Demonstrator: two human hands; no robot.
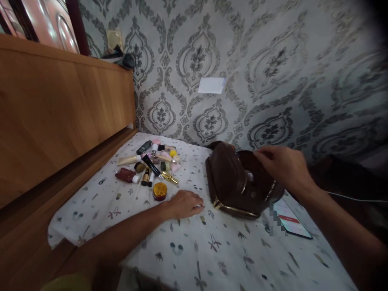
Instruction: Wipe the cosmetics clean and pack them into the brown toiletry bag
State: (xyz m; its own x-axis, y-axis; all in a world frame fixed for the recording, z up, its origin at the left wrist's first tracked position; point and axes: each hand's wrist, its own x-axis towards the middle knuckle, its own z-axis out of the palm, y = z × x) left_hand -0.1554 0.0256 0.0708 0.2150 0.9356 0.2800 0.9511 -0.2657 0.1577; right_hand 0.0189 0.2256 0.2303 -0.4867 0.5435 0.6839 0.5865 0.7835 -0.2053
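A dark brown bag (226, 173) with gold zip trim sits on the patterned white cloth, its top unzipped and gaping. At its far rim my right hand (280, 163) is closed, the fingertips pinching the bag's edge. Inside the opening a small pale item (249, 175) shows, too dim to name. My left hand (184, 204) lies palm down on the cloth, left of the bag, with its fingers loosely out and nothing visible in them. Just beyond it stands a small jar with a gold-yellow lid (159, 190).
Several cosmetics lie in a cluster on the left, among them a cream tube (129, 160), a black tube (152, 166), a dark red bottle (126, 175) and a gold tube (169, 178). A lit phone (292, 218) lies right of the bag. A wooden cabinet (66, 109) borders the left.
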